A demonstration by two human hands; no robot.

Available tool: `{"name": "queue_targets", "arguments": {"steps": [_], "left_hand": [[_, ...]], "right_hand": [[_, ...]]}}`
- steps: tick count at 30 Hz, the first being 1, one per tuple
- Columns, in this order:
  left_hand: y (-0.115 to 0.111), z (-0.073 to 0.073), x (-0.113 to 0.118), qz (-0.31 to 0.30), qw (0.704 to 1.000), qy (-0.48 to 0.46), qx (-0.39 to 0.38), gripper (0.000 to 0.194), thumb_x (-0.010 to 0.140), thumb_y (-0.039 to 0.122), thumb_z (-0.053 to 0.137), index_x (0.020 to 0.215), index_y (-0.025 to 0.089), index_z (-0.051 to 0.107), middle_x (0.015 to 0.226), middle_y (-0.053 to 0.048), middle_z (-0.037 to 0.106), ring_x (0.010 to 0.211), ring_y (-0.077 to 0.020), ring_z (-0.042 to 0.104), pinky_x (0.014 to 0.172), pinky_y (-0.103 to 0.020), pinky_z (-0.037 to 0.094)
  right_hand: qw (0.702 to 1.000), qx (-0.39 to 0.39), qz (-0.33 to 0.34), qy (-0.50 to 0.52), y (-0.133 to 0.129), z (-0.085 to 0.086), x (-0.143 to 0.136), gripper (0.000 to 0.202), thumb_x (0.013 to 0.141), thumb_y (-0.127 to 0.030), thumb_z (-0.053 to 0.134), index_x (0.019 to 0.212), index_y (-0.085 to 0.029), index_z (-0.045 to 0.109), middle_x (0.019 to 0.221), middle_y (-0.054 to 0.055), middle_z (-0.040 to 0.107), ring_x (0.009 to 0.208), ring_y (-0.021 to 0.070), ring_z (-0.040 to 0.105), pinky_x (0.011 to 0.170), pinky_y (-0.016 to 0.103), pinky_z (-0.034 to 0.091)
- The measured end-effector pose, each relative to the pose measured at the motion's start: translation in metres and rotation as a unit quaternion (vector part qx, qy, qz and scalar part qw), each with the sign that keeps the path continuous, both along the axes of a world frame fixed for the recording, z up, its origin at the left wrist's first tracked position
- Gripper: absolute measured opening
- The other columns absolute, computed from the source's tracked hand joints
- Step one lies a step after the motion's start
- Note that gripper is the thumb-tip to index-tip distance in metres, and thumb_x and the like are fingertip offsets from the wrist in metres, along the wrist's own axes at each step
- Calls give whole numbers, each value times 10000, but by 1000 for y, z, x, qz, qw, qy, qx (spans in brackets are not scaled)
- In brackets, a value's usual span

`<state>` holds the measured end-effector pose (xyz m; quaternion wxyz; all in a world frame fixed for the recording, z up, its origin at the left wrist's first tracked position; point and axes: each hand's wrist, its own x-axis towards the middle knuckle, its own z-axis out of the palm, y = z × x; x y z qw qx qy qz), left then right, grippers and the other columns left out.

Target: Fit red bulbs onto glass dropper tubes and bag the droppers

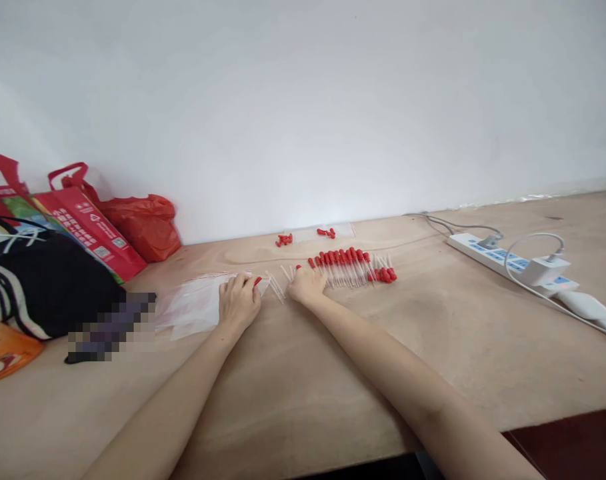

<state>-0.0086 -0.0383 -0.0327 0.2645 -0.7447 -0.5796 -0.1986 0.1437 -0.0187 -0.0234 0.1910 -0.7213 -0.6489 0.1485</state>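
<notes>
My left hand (240, 300) rests over clear plastic bags (195, 303), its fingers closed round a small red-topped piece (257, 281). My right hand (305, 285) is closed just right of it, with a bit of red showing at its fingertips; what it grips is partly hidden. Thin clear tubes (275, 287) lie between the hands. Right of my right hand, a row of clear droppers with red bulbs (343, 267) lies side by side. Loose red bulbs (384, 275) sit at the row's right end.
More red bulbs (284, 240) and a flat clear bag (305, 234) lie near the wall. A white power strip (507, 261) with a charger and cables is at the right. Red bags (90, 227), a black bag (57, 280) and an orange packet (7, 350) stand at the left.
</notes>
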Motion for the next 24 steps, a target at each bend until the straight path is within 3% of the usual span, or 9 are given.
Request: {"name": "queue_targets", "arguments": {"steps": [8,15,19,24], "left_hand": [[-4,1,2,-43,999,-23,8,165,791,249,478,873,185,606,884,-59,600,838,-234,530,688,-344,314],[-6,0,5,-84,996,-43,5,161,808,268,470,848,178,597,845,-59,616,845,-235,539,698,-343,344],[-11,-3,11,-140,986,-87,-29,149,813,257,457,832,162,570,843,-58,635,818,-219,561,724,-338,375],[-27,-8,35,-235,959,-120,-102,158,839,272,427,862,179,553,834,-34,649,767,-189,587,716,-331,397]], "right_hand": [[999,-11,-29,24,5,0,9,184,656,-183,554,825,-158,622,908,116,646,891,237,582,811,397,298],[999,13,-31,39,5,-1,16,201,727,-317,512,769,-155,624,861,121,650,854,241,587,793,392,317],[987,132,46,81,-6,-7,39,195,791,-284,436,789,-145,572,826,100,641,802,199,578,679,292,359],[941,257,196,98,-38,-28,98,110,816,-202,413,827,-147,508,767,55,616,704,152,545,652,269,344]]}}
